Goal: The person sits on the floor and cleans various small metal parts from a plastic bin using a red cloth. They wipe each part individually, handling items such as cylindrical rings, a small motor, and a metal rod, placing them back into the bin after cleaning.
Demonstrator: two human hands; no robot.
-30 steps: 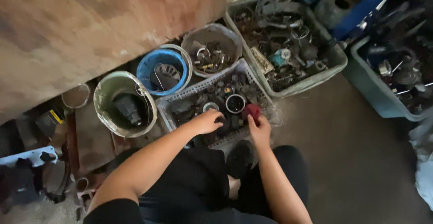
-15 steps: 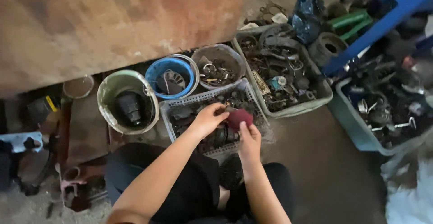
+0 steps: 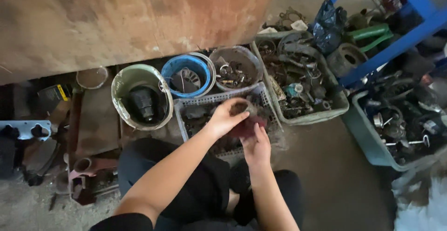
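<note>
The person crouched on the concrete floor (image 3: 335, 175) with both bare hands raised over a white slotted basket (image 3: 212, 101) full of small dark metal parts. The left hand (image 3: 226, 118) was curled around the upper edge of a dark red, rounded piece (image 3: 247, 126), its fingers bent over the top, and a small dark ring-shaped part (image 3: 240, 106) showed just above those fingers, though whether the hand gripped it or it lay in the basket could not be told. The right hand (image 3: 257, 148) came up from below, its fingers pressed against the underside of the same red piece, so that the piece was grasped between the two hands, held above the near half of the basket. Just left of the basket stood a pale, grimy bucket (image 3: 122, 80) with a black ribbed part inside it, and behind the basket sat a blue bucket (image 3: 167, 69) holding a fan-like metal piece, beside a grey tub (image 3: 249, 56) of rings and fittings. To the right of the basket, touching it, was a long grey-green crate (image 3: 326, 114) heaped with springs, rings and scrap metal. Farther right a blue-grey bin (image 3: 368, 138) held more metal parts, under a blue metal frame (image 3: 396, 40). A large rusty brown panel (image 3: 116, 17) filled the upper left of the view.
</note>
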